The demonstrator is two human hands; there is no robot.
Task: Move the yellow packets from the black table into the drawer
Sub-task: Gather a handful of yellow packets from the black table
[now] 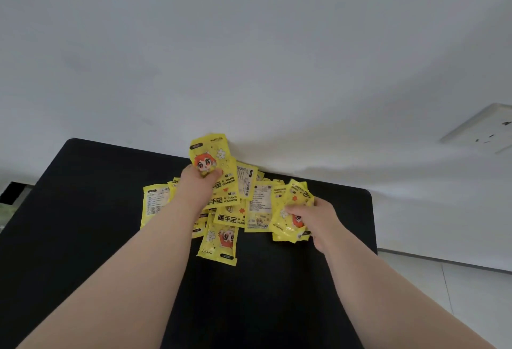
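Several yellow hand-warmer packets (256, 206) lie in a loose pile at the far middle of the black table (83, 210), close to the wall. My left hand (195, 185) grips one packet (210, 155) and holds it upright above the back of the pile. My right hand (315, 220) is closed on a small bunch of packets (293, 210) at the right end of the pile. One packet (219, 240) lies nearest to me, another (155, 204) at the pile's left end. No drawer is in view.
A white wall (249, 58) rises directly behind the table. A white wall socket (482, 130) sits at the right. Pale floor tiles (457, 293) show beyond the table's right edge.
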